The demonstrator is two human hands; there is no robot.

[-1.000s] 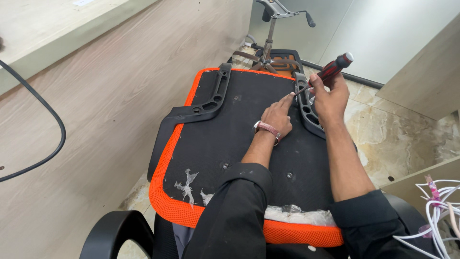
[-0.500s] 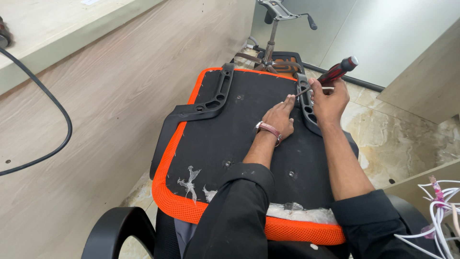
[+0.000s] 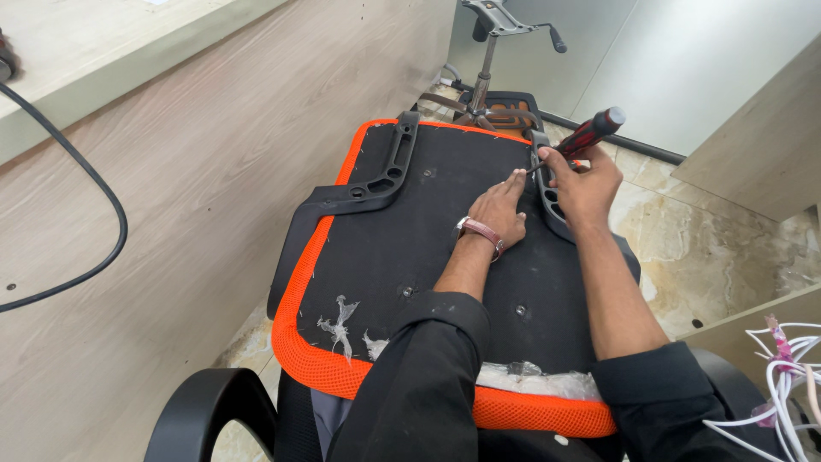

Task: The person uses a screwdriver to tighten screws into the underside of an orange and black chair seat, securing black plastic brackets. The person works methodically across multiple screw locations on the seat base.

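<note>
**Screwdriver at the armrest bracket of an upturned chair seat**

Nearest the camera, two black sleeves reach out over the orange mesh rim [image 3: 316, 364] of an upturned chair seat [image 3: 428, 248], whose black underside faces up. Torn white fabric scraps [image 3: 339, 318] cling to that underside near the front edge, and a strip of clear plastic wrap [image 3: 530, 378] lies along the rim between the sleeves. At the right edge, a bundle of white cables [image 3: 791, 385] hangs in.

Further out, the left hand [image 3: 498, 214] lies flat on the black underside — fingers straight and close together, holding nothing, a brown strap on the wrist. Its fingertips point at the right armrest bracket [image 3: 547, 192], a black plastic piece along the seat's right edge.

Just beside it, the right hand [image 3: 586, 184] is curled around a screwdriver [image 3: 590, 133] with a red-and-black handle, the handle tilted up and away, the shaft angled down to the bracket — the tip itself is too small to make out.

On the seat's far left lies the matching left armrest bracket [image 3: 385, 167]. Beyond the seat stands the chair base [image 3: 487, 81] with its gas column and levers, on a marble-patterned floor [image 3: 710, 231].
</note>
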